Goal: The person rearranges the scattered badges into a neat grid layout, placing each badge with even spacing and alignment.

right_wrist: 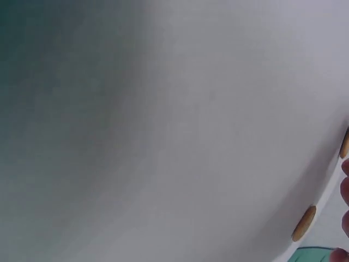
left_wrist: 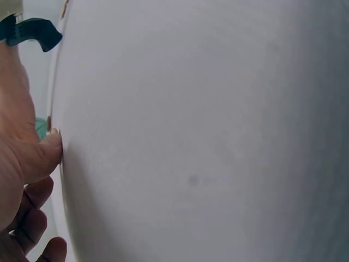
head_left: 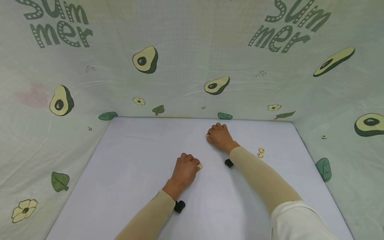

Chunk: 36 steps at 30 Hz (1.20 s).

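Note:
My left hand (head_left: 184,169), near the middle of the white table, pinches a small round wooden disc (head_left: 199,165) between thumb and fingers. In the left wrist view the thumb (left_wrist: 46,155) points down at the surface, and the other fingers curl beside it. Farther back and to the right, my right hand (head_left: 220,136) holds another wooden disc (head_left: 207,135) at its fingertips, low over the tabletop. Only a few fingertips (right_wrist: 345,191) show at the edge of the right wrist view, close to a thin disc (right_wrist: 345,144).
Two more wooden discs (head_left: 261,152) lie close together on the white table (head_left: 135,150), right of my right forearm. A cloth printed with avocados (head_left: 145,60) and leaves hangs behind and along both sides. Dark wrist cameras (head_left: 179,206) are strapped to both wrists.

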Each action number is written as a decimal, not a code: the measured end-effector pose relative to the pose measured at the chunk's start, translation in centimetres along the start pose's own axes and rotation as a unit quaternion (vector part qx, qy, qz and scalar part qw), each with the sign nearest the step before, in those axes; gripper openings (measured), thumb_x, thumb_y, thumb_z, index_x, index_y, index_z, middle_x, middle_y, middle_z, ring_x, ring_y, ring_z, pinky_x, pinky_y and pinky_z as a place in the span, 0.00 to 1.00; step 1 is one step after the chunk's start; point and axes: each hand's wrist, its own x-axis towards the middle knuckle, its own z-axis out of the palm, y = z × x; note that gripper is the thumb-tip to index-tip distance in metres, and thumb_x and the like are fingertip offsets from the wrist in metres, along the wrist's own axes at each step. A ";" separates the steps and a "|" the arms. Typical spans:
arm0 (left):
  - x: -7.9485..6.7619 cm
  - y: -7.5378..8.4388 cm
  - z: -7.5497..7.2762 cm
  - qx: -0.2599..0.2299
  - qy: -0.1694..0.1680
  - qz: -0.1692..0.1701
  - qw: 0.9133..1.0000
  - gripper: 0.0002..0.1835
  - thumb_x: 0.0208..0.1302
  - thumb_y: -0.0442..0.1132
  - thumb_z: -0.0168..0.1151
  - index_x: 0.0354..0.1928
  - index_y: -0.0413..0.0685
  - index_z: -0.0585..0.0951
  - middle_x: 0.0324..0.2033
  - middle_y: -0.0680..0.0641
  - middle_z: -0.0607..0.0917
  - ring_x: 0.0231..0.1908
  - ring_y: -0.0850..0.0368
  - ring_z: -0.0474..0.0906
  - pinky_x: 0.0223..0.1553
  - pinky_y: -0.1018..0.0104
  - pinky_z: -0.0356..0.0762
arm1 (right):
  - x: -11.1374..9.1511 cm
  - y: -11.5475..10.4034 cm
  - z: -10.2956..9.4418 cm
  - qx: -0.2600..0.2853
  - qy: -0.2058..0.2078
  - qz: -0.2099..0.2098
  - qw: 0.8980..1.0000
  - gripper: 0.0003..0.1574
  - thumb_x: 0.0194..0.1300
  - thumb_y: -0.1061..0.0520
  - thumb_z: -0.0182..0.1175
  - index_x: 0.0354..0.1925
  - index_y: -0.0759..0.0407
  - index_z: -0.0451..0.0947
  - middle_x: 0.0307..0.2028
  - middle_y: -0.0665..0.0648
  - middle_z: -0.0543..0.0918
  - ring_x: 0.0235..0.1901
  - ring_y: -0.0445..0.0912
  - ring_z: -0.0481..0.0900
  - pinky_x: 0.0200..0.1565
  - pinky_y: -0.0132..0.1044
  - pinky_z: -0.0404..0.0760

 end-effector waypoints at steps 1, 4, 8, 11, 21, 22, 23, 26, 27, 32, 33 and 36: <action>0.0 0.0 0.1 0.000 -0.003 -0.001 1.000 0.10 0.68 0.49 0.73 0.46 0.54 0.90 0.42 0.52 0.87 0.46 0.51 0.76 0.45 0.57 0.76 | -0.2 0.2 -0.1 0.001 0.000 0.002 1.000 0.20 0.77 0.46 0.61 0.53 0.58 0.86 0.50 0.57 0.86 0.53 0.54 0.75 0.57 0.55 0.70; 0.1 0.1 0.1 -0.006 -0.010 -0.003 1.000 0.10 0.69 0.48 0.72 0.47 0.54 0.90 0.43 0.51 0.87 0.47 0.51 0.76 0.46 0.57 0.77 | -1.1 1.1 -0.9 0.014 0.000 0.019 1.000 0.21 0.78 0.45 0.60 0.55 0.59 0.84 0.52 0.57 0.84 0.56 0.55 0.74 0.58 0.55 0.69; 0.0 0.0 0.0 -0.020 -0.012 -0.005 1.000 0.10 0.69 0.48 0.72 0.47 0.53 0.89 0.43 0.51 0.87 0.47 0.50 0.76 0.46 0.55 0.78 | -3.2 3.0 -2.6 0.025 0.013 0.050 0.998 0.19 0.78 0.49 0.58 0.56 0.61 0.83 0.51 0.59 0.84 0.56 0.57 0.73 0.58 0.55 0.68; 0.0 -0.3 0.1 -0.028 -0.014 -0.010 0.999 0.09 0.69 0.47 0.72 0.46 0.53 0.89 0.43 0.50 0.86 0.48 0.49 0.75 0.46 0.54 0.79 | -5.2 4.7 -3.6 0.016 0.028 0.064 0.997 0.18 0.78 0.51 0.58 0.54 0.61 0.84 0.50 0.61 0.85 0.55 0.58 0.73 0.57 0.57 0.68; -0.1 -0.2 -0.3 -0.049 -0.035 -0.034 0.998 0.10 0.71 0.46 0.70 0.48 0.51 0.89 0.45 0.48 0.86 0.51 0.47 0.76 0.47 0.51 0.78 | -11.6 8.6 -5.3 -0.004 0.056 0.102 0.993 0.15 0.76 0.54 0.59 0.48 0.63 0.85 0.45 0.64 0.86 0.52 0.62 0.74 0.56 0.62 0.69; 0.0 -0.1 -0.2 -0.048 -0.035 -0.034 0.998 0.10 0.71 0.46 0.70 0.48 0.51 0.89 0.45 0.48 0.87 0.51 0.47 0.76 0.47 0.52 0.78 | -12.2 8.9 -5.3 -0.008 0.057 0.106 0.993 0.15 0.76 0.54 0.59 0.47 0.63 0.85 0.45 0.64 0.86 0.52 0.62 0.75 0.56 0.63 0.69; 0.0 0.0 -0.2 -0.047 -0.035 -0.034 0.998 0.10 0.71 0.46 0.70 0.49 0.51 0.89 0.45 0.48 0.87 0.51 0.47 0.76 0.47 0.52 0.78 | -12.8 9.1 -5.3 -0.012 0.057 0.110 0.992 0.15 0.76 0.54 0.60 0.47 0.63 0.85 0.45 0.64 0.86 0.52 0.62 0.75 0.56 0.63 0.69; 0.2 0.4 -0.2 -0.046 -0.037 -0.034 0.998 0.11 0.70 0.46 0.71 0.49 0.51 0.89 0.46 0.48 0.87 0.51 0.47 0.76 0.48 0.52 0.78 | -14.4 9.6 -5.3 -0.027 0.048 0.113 0.992 0.15 0.74 0.53 0.62 0.47 0.63 0.86 0.46 0.64 0.86 0.52 0.62 0.76 0.57 0.63 0.70; 0.2 0.5 -0.1 -0.046 -0.037 -0.033 0.998 0.11 0.70 0.45 0.71 0.49 0.51 0.89 0.46 0.48 0.87 0.51 0.47 0.76 0.48 0.52 0.79 | -14.9 9.7 -5.2 -0.032 0.043 0.111 0.992 0.15 0.74 0.53 0.63 0.47 0.63 0.86 0.46 0.64 0.86 0.51 0.62 0.76 0.56 0.63 0.70; 0.2 0.4 -0.1 -0.046 -0.036 -0.034 0.998 0.11 0.69 0.45 0.72 0.49 0.51 0.89 0.46 0.48 0.86 0.51 0.47 0.76 0.48 0.52 0.79 | -16.5 9.4 -4.7 -0.044 0.018 0.093 0.995 0.18 0.73 0.50 0.65 0.45 0.64 0.85 0.45 0.64 0.86 0.50 0.62 0.77 0.54 0.64 0.71; 0.2 0.4 -0.1 -0.046 -0.036 -0.035 0.998 0.10 0.70 0.44 0.72 0.49 0.51 0.89 0.46 0.48 0.86 0.51 0.48 0.76 0.48 0.52 0.79 | -16.7 9.3 -4.5 -0.045 0.011 0.092 0.995 0.19 0.73 0.48 0.65 0.45 0.64 0.85 0.45 0.63 0.86 0.49 0.62 0.77 0.53 0.64 0.71; 0.2 0.4 0.0 -0.047 -0.035 -0.036 0.998 0.10 0.70 0.45 0.72 0.49 0.51 0.89 0.46 0.48 0.86 0.51 0.48 0.76 0.49 0.52 0.79 | -17.1 9.0 -4.0 -0.046 -0.004 0.092 0.995 0.20 0.73 0.46 0.63 0.41 0.63 0.84 0.42 0.62 0.85 0.48 0.61 0.76 0.53 0.63 0.71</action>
